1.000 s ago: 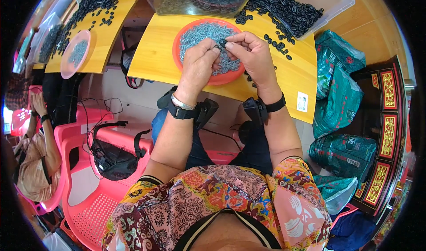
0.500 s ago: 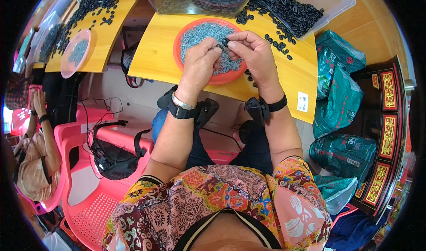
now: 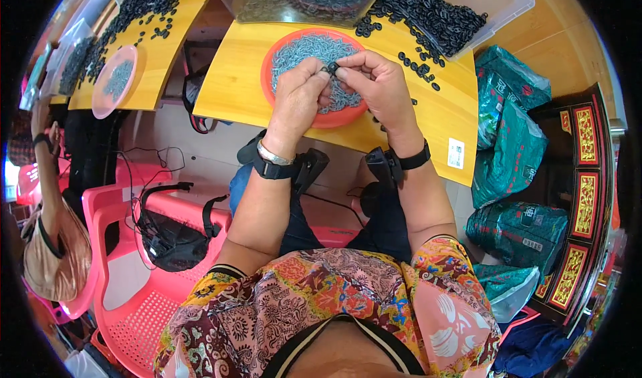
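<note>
Over a round orange-red tray [image 3: 346,118] filled with grey screws [image 3: 302,49], my two hands meet fingertip to fingertip. My right hand [image 3: 382,91] pinches a small black oval plastic piece [image 3: 333,67] between thumb and forefinger. Against the piece's left side, the thumb and forefinger of my left hand [image 3: 299,91] are pressed together. Whatever sits in the left fingertips is too small to name. Several loose black pieces [image 3: 420,66] like it lie on the yellow table [image 3: 231,77] to the right.
A clear plastic bin [image 3: 294,7] stands behind the tray. At the far right, a tilted clear box [image 3: 505,7] spills a heap of black pieces [image 3: 435,17]. Green bags [image 3: 511,157] stand right of the table. Another person's arm [image 3: 48,170] shows at left, near a pink chair [image 3: 157,298].
My right hand has moved slightly left with the black piece, bringing it against my left fingertips. At the left, the other person's arm has reached forward toward their table.
</note>
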{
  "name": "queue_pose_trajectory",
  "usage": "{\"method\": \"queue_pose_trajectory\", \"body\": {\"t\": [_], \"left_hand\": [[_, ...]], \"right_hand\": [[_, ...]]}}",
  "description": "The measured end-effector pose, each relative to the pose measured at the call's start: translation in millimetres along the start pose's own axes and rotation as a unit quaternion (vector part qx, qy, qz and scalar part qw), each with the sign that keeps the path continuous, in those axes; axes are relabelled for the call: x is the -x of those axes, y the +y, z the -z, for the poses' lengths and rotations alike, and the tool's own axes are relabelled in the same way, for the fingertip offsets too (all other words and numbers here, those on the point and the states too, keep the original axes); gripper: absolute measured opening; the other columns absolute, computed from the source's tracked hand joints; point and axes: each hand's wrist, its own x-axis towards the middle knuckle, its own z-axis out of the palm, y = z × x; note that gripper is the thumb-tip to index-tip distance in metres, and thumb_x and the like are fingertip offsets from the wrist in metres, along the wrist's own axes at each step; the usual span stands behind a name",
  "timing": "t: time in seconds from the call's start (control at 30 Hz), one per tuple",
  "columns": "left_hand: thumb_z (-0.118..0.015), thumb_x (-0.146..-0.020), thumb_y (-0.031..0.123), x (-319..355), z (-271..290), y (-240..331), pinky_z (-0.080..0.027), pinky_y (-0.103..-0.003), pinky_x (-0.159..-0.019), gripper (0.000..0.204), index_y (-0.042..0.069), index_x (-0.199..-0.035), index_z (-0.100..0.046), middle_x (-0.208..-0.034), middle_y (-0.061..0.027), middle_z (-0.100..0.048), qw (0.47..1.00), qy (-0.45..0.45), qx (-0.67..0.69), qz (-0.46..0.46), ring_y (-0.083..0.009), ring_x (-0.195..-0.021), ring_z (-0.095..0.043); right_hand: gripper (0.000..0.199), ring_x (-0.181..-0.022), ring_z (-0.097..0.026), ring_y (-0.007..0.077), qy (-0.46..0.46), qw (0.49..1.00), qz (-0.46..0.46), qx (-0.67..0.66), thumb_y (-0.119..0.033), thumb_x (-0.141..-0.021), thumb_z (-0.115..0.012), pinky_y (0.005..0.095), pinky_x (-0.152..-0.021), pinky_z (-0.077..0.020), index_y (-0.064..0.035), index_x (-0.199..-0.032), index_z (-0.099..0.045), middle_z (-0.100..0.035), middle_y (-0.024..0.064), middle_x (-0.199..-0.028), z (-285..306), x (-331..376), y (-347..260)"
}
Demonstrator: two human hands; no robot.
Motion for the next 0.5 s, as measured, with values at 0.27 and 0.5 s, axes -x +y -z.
{"method": "queue_pose_trajectory", "body": {"t": [0.27,0.5], "left_hand": [[-0.050,-0.086,0.008,-0.3,-2.2,-1.7,-0.040,-0.024,-0.048,0.015,0.001,-0.072,-0.051,-0.060,-0.0026,-0.052,1.000,0.004,-0.014,-0.024,-0.0091,-0.052,-0.049],[-0.049,-0.085,0.007,0.8,-3.2,-2.2,-0.040,-0.023,-0.047,0.015,0.001,-0.072,-0.052,-0.059,-0.0027,-0.052,1.000,0.005,-0.002,-0.019,-0.0088,-0.051,-0.049]], "right_hand": [[0.013,-0.069,-0.058,0.0058,0.023,1.000,0.000,-0.021,-0.001,-0.082,-0.062,0.0191,-0.063,-0.0481,0.0016,-0.095,-0.064,-0.065,0.0023,-0.080,-4.1,0.8,-4.4],[0.012,-0.073,-0.061,0.0064,-0.002,1.000,0.002,0.006,-0.001,-0.082,-0.062,0.0206,-0.067,-0.0502,0.0025,-0.093,-0.064,-0.066,0.0031,-0.082,-0.6,0.1,-3.5]]}}
